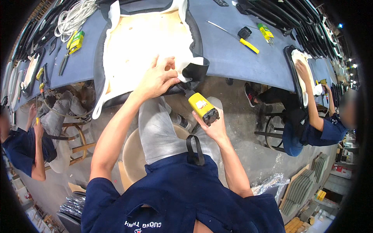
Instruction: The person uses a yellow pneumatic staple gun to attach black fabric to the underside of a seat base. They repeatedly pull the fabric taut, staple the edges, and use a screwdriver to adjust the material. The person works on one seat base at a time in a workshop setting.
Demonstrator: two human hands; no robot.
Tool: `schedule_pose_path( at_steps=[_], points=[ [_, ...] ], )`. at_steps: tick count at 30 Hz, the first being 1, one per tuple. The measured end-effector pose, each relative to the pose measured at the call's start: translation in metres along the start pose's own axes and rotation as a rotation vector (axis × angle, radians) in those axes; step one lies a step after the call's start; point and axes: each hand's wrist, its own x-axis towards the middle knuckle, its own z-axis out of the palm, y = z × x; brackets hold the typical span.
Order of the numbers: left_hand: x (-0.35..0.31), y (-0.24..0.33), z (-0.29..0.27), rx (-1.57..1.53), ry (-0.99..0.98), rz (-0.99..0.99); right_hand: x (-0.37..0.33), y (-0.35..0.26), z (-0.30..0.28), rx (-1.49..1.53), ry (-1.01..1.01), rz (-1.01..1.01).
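A seat panel (143, 50) lies on the table's near edge, its pale wooden underside facing up. Black upholstery with a white lining (180, 73) wraps round its rim. At the near right corner, my left hand (157, 79) presses on the panel and pinches the lining, with some fingers bent. A loose black flap (196, 71) stands up beside those fingers. My right hand (213, 125) is closed round a yellow staple gun (203, 105), whose dark nose points at that corner. The hand hides most of the gun's handle, and the nose's exact contact with the cover cannot be made out.
On the blue table (229, 62) lie a yellow-handled screwdriver (248, 45), a green-yellow box (265, 33), another such box (77, 42) and a coiled white cord (75, 17). Black covers (272, 15) are piled far right. A person (318, 124) works at right, another (29, 147) at left.
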Motion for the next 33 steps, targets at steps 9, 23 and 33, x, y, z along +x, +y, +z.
schedule_pose_path(
  at_steps=[9, 23, 33],
  points=[
    [0.001, 0.009, 0.000, -0.061, -0.039, -0.062, 0.020, 0.009, 0.025, -0.126, 0.023, -0.078],
    [0.000, 0.006, -0.015, -0.012, -0.078, 0.045, -0.009, 0.005, -0.015, -0.062, -0.078, 0.025],
    [-0.002, 0.015, -0.004, -0.135, -0.032, -0.116, 0.007, 0.006, 0.008, 0.040, -0.068, -0.017]
  ],
)
